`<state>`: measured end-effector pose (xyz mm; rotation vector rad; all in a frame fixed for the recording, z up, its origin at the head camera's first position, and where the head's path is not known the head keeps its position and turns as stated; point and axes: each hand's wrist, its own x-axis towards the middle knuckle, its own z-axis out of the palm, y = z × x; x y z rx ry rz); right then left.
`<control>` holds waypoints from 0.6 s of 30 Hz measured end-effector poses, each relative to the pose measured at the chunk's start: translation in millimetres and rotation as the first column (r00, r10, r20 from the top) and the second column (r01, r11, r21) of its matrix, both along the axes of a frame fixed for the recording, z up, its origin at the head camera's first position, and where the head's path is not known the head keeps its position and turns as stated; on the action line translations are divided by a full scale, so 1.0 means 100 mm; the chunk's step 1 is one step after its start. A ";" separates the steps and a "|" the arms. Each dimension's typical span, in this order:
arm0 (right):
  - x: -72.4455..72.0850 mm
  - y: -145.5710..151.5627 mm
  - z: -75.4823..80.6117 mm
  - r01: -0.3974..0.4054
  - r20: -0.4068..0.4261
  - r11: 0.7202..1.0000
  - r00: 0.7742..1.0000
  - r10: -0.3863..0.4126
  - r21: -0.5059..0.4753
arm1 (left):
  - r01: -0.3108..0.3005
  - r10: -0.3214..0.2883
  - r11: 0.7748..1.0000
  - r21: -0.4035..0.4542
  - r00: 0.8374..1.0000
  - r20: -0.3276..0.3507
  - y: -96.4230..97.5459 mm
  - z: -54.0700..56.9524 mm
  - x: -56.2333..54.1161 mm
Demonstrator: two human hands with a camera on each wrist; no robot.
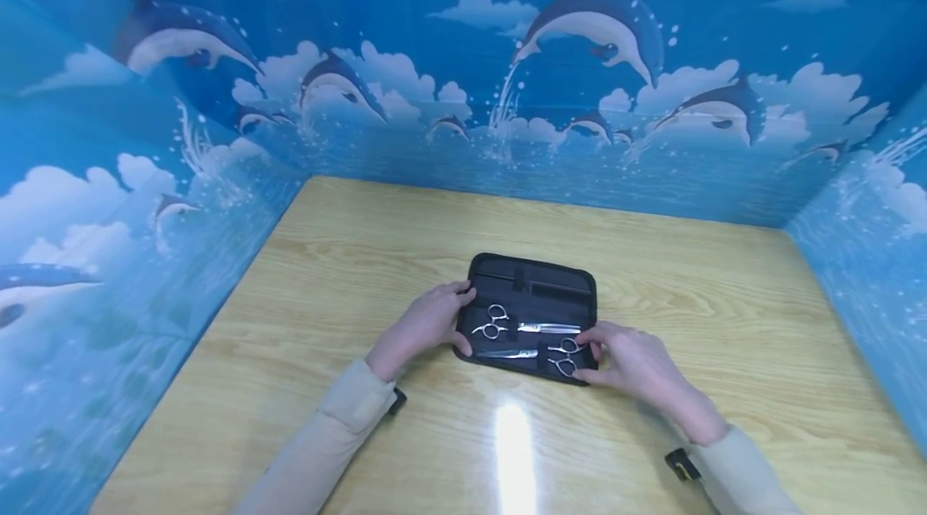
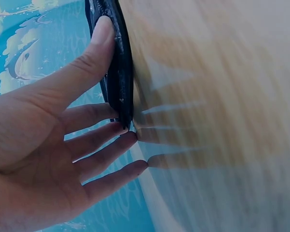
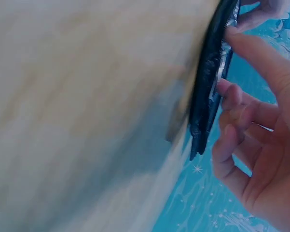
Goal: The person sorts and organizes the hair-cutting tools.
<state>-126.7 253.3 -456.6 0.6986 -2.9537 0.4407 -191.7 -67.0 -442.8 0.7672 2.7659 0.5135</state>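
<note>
Scissors (image 1: 520, 354) nearest me lie in the unfolded case (image 1: 561, 307) on the table (image 1: 376, 241), so with my right grip (image 1: 628, 360) pinching their handles (image 1: 568, 352) and my left grip (image 1: 433, 317) spread steadyingly against the case, I should guide them gently, flat.

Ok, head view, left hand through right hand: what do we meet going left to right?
Left hand → far scissors' handles → near scissors' handles → right hand. Black case omitted: it spans both scissors.
</note>
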 end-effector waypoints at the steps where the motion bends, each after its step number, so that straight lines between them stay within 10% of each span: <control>1: 0.00 -0.01 0.00 -0.003 -0.004 1.000 1.000 0.003 -0.005 | 0.000 0.000 1.000 -0.004 1.000 -0.003 0.00 0.00 0.00; 18: -0.04 -0.02 0.04 0.024 0.045 0.997 0.999 -0.020 -0.073 | 0.019 -0.018 1.000 -0.008 1.000 0.020 -0.01 0.00 -0.04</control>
